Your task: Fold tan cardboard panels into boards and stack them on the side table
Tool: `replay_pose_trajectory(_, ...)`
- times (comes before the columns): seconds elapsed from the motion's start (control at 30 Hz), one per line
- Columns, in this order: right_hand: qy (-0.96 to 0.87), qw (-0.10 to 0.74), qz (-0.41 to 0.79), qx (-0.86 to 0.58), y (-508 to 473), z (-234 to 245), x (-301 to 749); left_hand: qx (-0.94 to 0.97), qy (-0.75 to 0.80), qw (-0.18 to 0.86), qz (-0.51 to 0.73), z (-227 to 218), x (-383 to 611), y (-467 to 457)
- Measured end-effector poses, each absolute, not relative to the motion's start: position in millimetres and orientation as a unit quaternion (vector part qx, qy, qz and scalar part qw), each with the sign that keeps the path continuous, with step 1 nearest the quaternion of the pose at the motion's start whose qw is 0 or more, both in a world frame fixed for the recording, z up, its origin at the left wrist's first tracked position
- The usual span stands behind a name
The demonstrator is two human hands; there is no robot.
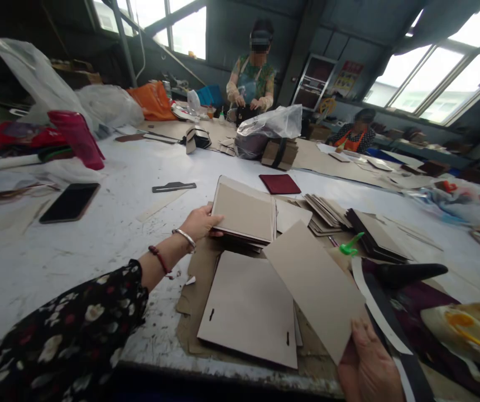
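Observation:
My left hand [203, 224] grips the left edge of a stack of beige boards [246, 209], thumb on top and fingers underneath. In my right hand [369, 363] is a single rectangular beige cardboard sheet [315, 285], pinched at its near end and tilted. Its far corner reaches close to the stack. Below both lies a larger pale panel [250, 307] with two short dark slots, partly covered by the sheet. Ragged brown backing paper [193, 312] shows under the panel.
Cardboard pieces [326, 215], a dark-edged board stack [380, 237] and a green-nozzled glue bottle [351, 245] sit to the right. A dark red square [279, 184], a grey template [173, 187] and a phone [70, 202] lie farther off. Two people work across the table.

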State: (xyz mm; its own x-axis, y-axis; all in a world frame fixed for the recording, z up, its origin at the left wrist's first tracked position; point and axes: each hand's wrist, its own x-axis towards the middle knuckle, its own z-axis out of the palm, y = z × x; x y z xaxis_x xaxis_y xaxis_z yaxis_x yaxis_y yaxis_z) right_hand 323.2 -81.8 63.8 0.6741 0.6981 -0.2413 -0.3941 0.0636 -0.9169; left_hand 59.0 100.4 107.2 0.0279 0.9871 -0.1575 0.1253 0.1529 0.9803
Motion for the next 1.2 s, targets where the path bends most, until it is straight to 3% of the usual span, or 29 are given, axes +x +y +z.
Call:
replay_pose_trajectory(0.23, -0.176, 0.613, 0.476, -0.605, -88, 59, 325, 0.604, 0.631, 0.287, 0.393, 109, 26, 68)
replay_pose_trajectory(0.43, -0.279, 0.539, 0.526, -0.596, -84, 50, 315, 0.668, 0.533, 0.458, 0.246, 97, 30, -8)
replay_pose_trajectory(0.9, -0.544, 0.265, 0.354, -0.713, -79, 83, 297, 0.615, 0.618, 0.408, 0.27, 62, 44, -48)
replay_pose_trajectory(1.2, -0.529, 0.244, 0.346, -0.735, -73, 72, 304, 0.664, 0.618, 0.343, 0.242, 69, 49, -48)
